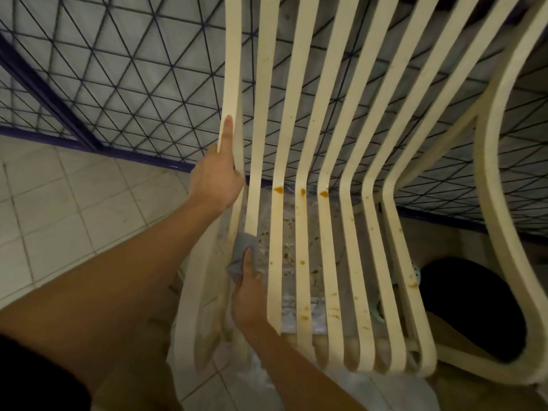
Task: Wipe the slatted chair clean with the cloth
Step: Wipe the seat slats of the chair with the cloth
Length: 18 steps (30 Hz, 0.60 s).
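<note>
The cream slatted chair (326,143) fills the middle and right of the view, its slats speckled with orange-brown stains, with bigger blobs at the bend between back and seat. My left hand (215,179) grips the leftmost slat at the backrest, index finger stretched up along it. My right hand (247,289) holds a grey cloth (241,252) wrapped round the second slat from the left on the seat, thumb pressing on the cloth. Part of the cloth is hidden behind the slat and my fingers.
A dark metal grille (118,84) with a diamond pattern stands behind the chair. Pale floor tiles (59,203) lie to the left. Clear plastic sheeting (299,307) lies under the seat. A black round object (474,307) sits low on the right beside the chair's arm (501,203).
</note>
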Available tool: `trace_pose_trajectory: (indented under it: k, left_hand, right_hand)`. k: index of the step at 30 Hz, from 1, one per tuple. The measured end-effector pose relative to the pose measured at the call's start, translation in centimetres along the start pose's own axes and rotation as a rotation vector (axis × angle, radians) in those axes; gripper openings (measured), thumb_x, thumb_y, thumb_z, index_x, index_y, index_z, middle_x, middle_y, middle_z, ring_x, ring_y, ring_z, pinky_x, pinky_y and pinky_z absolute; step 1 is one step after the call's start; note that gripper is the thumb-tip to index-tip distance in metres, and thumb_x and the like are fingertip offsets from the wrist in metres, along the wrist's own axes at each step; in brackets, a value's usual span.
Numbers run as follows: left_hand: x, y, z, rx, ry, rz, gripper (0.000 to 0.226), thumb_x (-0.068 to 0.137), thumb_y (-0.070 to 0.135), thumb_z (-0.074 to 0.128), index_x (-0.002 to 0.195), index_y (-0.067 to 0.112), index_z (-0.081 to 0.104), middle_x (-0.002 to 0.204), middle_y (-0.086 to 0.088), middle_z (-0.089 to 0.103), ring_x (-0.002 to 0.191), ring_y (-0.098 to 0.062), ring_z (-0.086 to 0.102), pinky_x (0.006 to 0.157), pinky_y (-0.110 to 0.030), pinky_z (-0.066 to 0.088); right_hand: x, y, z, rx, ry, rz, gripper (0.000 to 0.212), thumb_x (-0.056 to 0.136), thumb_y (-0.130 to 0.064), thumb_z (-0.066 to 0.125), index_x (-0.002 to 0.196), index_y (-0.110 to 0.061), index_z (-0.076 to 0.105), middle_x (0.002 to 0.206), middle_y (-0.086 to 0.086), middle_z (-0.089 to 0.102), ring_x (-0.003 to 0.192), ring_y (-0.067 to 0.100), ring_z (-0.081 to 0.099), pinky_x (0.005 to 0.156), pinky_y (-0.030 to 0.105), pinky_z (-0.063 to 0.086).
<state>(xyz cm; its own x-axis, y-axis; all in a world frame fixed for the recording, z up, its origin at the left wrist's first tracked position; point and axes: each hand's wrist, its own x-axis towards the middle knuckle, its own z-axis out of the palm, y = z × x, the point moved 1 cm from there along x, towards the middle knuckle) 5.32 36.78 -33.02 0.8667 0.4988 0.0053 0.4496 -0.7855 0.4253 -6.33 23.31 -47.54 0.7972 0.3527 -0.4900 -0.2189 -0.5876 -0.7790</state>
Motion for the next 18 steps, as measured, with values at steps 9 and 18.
trace_pose_trajectory:
  k: [9, 18]
  left_hand:
    - [-0.2, 0.0, -0.1, 0.002, -0.011, 0.014, 0.095, 0.090, 0.010, 0.058, 0.154, 0.030, -0.010, 0.109, -0.017, 0.052, 0.078, -0.023, 0.049, 0.063, -0.035, 0.040]
    - [0.0, -0.4, 0.2, 0.004, 0.016, 0.032, 0.094, 0.089, 0.008, 0.058, 0.155, 0.026, -0.007, 0.114, -0.019, 0.053, 0.084, -0.026, 0.052, 0.067, -0.036, 0.044]
  right_hand:
    - [-6.4, 4.2, 2.4, -0.066, 0.024, -0.042, 0.083, 0.101, -0.007, 0.035, 0.137, -0.066, -0.012, 0.145, 0.009, 0.036, 0.122, 0.039, 0.049, 0.102, 0.041, 0.044]
    - [-2.9, 3.2, 1.7, -0.223, -0.083, -0.005, 0.077, 0.101, -0.010, 0.034, 0.147, -0.045, -0.017, 0.150, 0.020, 0.026, 0.115, 0.038, 0.053, 0.094, 0.042, 0.047]
